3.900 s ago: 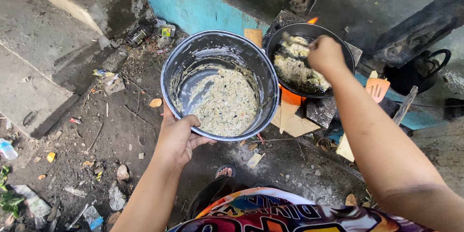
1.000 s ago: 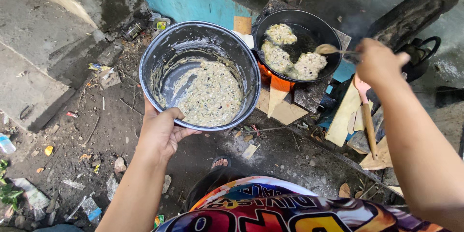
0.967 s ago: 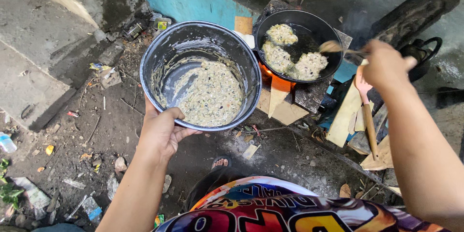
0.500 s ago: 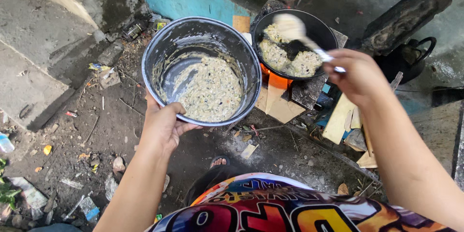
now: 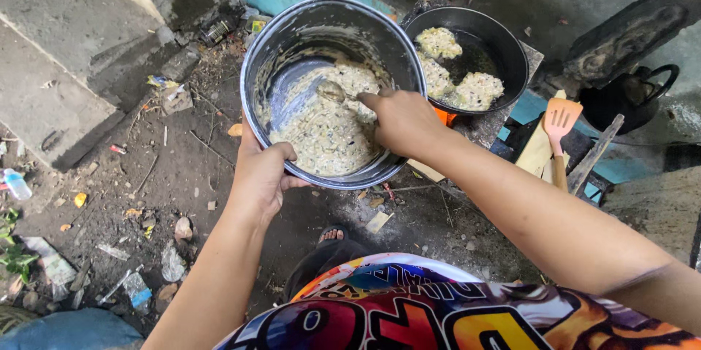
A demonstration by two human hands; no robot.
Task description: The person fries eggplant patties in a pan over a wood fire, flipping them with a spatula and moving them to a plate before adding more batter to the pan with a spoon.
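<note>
My left hand (image 5: pixel 264 178) grips the near rim of a large dark metal pot (image 5: pixel 277 51) and holds it up over the ground. Lumpy pale batter (image 5: pixel 325 131) with dark flecks covers the pot's bottom. My right hand (image 5: pixel 400 120) reaches over the pot's right rim and holds a metal spoon (image 5: pixel 332 91), whose bowl is down in the batter. Behind the pot, a black frying pan (image 5: pixel 511 54) sits over a fire with three pale fritters (image 5: pixel 478 91) in dark oil.
An orange slotted spatula (image 5: pixel 561 125) lies on wood scraps right of the pan, with a black kettle (image 5: pixel 634 99) beyond it. Litter, stones and a plastic bottle (image 5: pixel 16 183) are scattered over the dirt at the left. A concrete step and a blue wall run behind.
My right hand carried the spoon from above the frying pan left into the pot, and the spoon now dips into the batter. The pot is held a little higher and closer.
</note>
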